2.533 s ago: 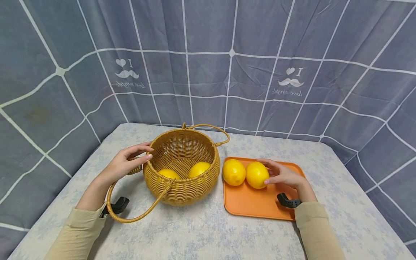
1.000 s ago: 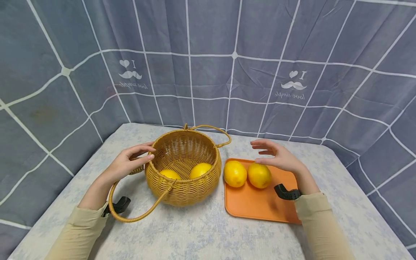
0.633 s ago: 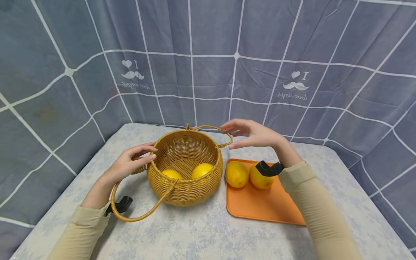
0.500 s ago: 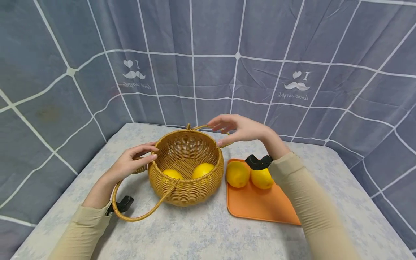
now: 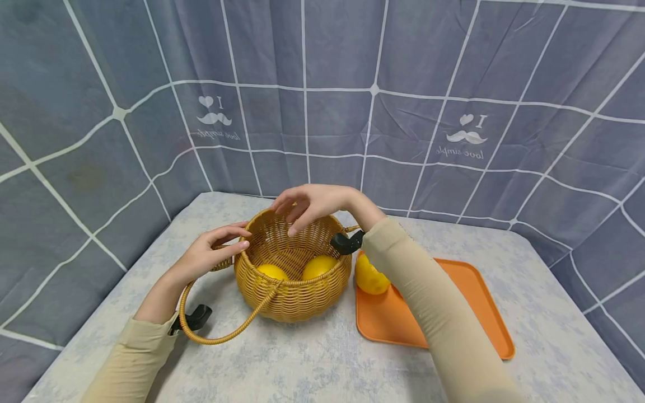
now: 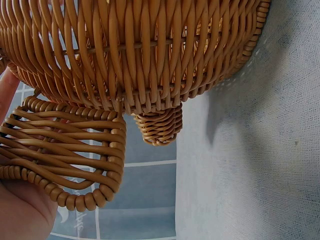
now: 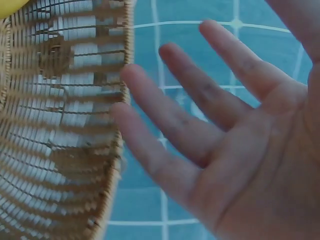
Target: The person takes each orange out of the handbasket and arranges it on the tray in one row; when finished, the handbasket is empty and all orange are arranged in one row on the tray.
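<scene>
A round woven wicker basket (image 5: 297, 302) stands on the table, holding a lemon (image 5: 272, 273) and a second lemon (image 5: 319, 266). My left hand (image 5: 199, 257) grips the basket's left rim. In the left wrist view, a flat wicker tab (image 6: 65, 150) on the basket's side lies over that palm. My right hand (image 5: 317, 202) is over the basket's back rim with fingers spread and nothing in them; the right wrist view shows its fingertips close to the rim. On an orange tray (image 5: 466, 280), one lemon (image 5: 372, 277) shows beside my right sleeve, which hides the other.
One looped basket handle (image 5: 216, 339) hangs out toward the front left. The other handle lies at the back right, mostly hidden by my right hand and wrist. A patterned cloth covers the table (image 5: 312, 364). A grey curtain (image 5: 332, 134) with white lines hangs behind.
My right hand has let go of a lemon on the tray, lifted, and moved left over the basket. My left hand stays on the rim. The view has shifted slightly.
</scene>
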`<move>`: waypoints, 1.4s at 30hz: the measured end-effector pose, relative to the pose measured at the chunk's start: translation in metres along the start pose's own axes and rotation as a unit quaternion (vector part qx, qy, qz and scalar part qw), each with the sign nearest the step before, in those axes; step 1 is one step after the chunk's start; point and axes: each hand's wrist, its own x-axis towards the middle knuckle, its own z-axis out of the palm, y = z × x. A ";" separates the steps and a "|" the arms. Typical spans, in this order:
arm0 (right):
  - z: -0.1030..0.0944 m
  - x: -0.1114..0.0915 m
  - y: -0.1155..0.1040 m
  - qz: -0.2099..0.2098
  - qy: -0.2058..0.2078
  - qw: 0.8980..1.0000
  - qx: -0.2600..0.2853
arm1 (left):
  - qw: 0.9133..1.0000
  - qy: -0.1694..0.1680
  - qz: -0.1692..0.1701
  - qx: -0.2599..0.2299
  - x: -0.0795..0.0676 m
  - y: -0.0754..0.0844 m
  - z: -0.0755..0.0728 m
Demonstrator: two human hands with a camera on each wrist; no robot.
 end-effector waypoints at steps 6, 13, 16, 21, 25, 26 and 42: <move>0.004 0.020 0.016 0.038 -0.107 0.993 0.017 | 1.000 -0.005 0.000 0.002 0.001 -0.001 0.001; 0.012 0.033 0.034 0.054 -0.154 0.985 0.053 | 1.000 -0.004 0.000 0.002 0.000 -0.002 -0.001; 0.014 0.037 0.037 0.060 -0.163 0.983 0.053 | 1.000 -0.002 0.004 0.003 0.000 -0.001 -0.001; 0.017 0.044 0.044 0.087 -0.193 0.976 0.043 | 1.000 -0.004 0.003 0.002 -0.001 -0.002 -0.001; 0.019 0.045 0.050 0.103 -0.212 0.971 0.038 | 1.000 -0.004 0.005 0.002 -0.001 -0.002 0.000; 0.019 0.045 0.052 0.106 -0.214 0.970 0.035 | 1.000 -0.004 0.006 0.001 -0.001 -0.002 0.000; 0.021 0.046 0.058 0.094 -0.241 0.966 0.013 | 1.000 -0.006 -0.003 -0.004 -0.001 0.000 0.000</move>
